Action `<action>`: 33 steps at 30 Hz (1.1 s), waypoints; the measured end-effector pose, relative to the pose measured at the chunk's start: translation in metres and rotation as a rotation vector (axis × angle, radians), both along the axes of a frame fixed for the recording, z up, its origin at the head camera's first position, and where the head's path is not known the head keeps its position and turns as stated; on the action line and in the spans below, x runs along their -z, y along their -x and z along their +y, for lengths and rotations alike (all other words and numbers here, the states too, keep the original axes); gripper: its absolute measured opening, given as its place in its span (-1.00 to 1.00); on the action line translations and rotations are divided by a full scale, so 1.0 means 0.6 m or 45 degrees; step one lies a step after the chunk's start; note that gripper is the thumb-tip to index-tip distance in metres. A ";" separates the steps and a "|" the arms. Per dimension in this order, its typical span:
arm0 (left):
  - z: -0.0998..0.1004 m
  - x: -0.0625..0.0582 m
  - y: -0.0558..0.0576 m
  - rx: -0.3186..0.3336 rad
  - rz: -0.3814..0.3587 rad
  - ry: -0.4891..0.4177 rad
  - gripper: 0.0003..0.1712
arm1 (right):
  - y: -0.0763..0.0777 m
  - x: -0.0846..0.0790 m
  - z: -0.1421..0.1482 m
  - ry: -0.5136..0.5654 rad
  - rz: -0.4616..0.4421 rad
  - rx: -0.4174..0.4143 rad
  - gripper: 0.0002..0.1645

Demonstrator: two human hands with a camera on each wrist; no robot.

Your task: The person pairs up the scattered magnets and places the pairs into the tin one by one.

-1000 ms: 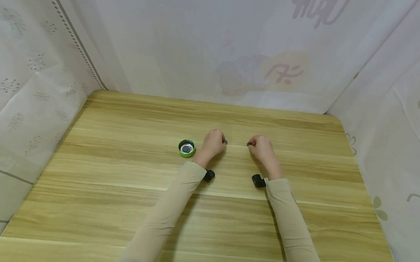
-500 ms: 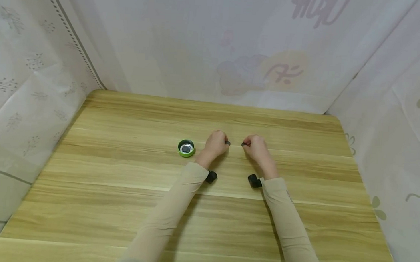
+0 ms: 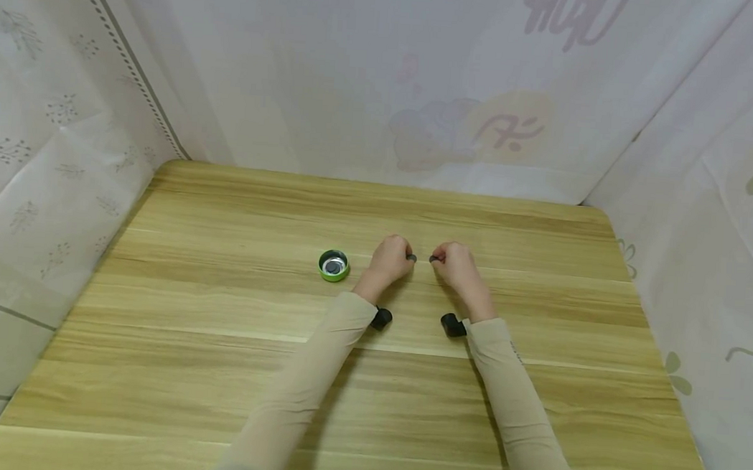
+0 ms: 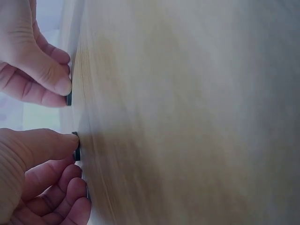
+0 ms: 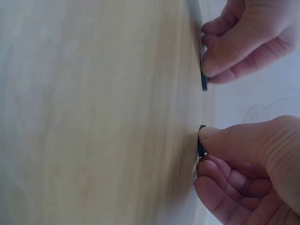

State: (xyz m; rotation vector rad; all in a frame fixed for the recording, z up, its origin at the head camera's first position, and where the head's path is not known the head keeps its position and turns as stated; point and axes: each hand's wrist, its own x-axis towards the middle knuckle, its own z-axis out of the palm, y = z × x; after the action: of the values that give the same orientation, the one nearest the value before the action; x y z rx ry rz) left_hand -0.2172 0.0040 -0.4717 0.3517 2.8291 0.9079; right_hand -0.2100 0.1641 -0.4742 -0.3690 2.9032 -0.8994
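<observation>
Two small dark flat discs are held low at the table, facing each other across a narrow gap. My left hand [image 3: 391, 262] pinches one dark disc [image 4: 77, 147] between thumb and fingers. The other dark disc [image 5: 201, 146] is pinched by my right hand [image 3: 459, 264], whose remaining fingers curl below it in the right wrist view. Both wrist views show the discs apart, standing edge-on to the camera. Left of my left hand sits a round green tin [image 3: 333, 278] with a silvery inside, and a further dark disc [image 3: 333, 267] lies in it.
The wood-grain table [image 3: 211, 390] stretches around both hands. Pale printed curtains [image 3: 308, 87] hang behind it and along its sides. A black wrist camera [image 3: 381, 319] is on the left wrist and another black camera [image 3: 453, 325] on the right, both low over the tabletop.
My right hand has moved left and my left hand slightly right, each with its disc. The gap between the discs has narrowed. The green tin stays in place.
</observation>
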 end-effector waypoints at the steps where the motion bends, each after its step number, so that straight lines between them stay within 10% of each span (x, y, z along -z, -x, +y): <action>1: 0.001 0.001 0.000 0.002 0.001 -0.006 -0.85 | 0.000 0.001 -0.001 -0.002 0.003 -0.003 -0.88; 33: 0.015 0.011 -0.002 0.032 0.063 -0.059 -0.87 | 0.007 0.003 -0.005 0.067 0.025 -0.117 -0.91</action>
State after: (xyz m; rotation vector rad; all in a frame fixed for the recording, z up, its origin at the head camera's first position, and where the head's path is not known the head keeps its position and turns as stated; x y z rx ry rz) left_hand -0.2160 0.0130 -0.4784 0.4203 2.8453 0.9737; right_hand -0.2140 0.1613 -0.4758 -0.5141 2.8580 -0.9643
